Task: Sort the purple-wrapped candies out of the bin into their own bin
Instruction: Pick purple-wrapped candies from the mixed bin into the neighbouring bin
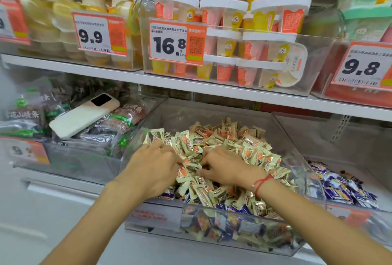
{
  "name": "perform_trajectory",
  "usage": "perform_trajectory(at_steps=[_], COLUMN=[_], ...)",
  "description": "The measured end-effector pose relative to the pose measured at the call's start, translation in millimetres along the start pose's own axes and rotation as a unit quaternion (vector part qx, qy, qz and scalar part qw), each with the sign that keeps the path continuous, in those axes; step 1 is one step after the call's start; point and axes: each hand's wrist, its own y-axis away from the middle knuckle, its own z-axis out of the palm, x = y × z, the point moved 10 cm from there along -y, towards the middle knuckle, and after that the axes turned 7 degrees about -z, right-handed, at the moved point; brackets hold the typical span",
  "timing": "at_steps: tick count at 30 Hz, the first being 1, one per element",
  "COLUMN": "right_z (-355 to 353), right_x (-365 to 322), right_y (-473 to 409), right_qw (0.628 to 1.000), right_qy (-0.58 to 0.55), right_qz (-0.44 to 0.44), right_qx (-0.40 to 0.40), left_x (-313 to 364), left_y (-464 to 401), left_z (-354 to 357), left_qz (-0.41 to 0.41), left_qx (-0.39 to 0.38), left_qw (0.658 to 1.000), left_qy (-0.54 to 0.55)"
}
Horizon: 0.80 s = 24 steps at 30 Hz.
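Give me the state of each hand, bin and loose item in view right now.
Left hand: fingers down in the candy pile.
Right hand: fingers curled into the pile.
Middle bin: heaped with cream candies, purple ones near the front.
Right bin: partly filled with purple candies.
Phone: lying face down on snack packs.

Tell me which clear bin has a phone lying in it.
The left clear bin of dark snack packs: a white phone lies on top. Others hold only candies.

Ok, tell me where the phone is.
In the head view, the phone lies upper left, on the dark snack packets in the bin left of the candy bin.
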Motion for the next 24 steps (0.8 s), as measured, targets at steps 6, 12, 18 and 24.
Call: perform_trajectory(at_steps=[6, 12, 18, 24], right_z=[-16.3, -56.7, -97.2, -59.2], right_x=[-15.9, 6.5, -6.9, -3.5], right_y=[1.4, 45.0, 68.0, 41.9], right_qw=[1.0, 0.993, 0.932, 0.947], right_qy=[0.008, -0.094, -0.264, -0.289], right_qz=[-0.004, 0.015, -0.006, 0.044], right_qx=[0.004, 0.067, 0.247, 0.13], left_x=[17.1, 11.7, 18.5, -14.6], left_y=[4.6, 4.5, 2.0, 13.2], left_z=[7.8, 3.3, -18.9, -29.5], left_qz=[0.011, -0.012, -0.048, -0.124], left_qx=[-0.012, 0.036, 0.084, 0.151], left_qw=[1.0, 0.999, 0.918, 0.921], left_qy=[0.022, 0.004, 0.383, 0.337])
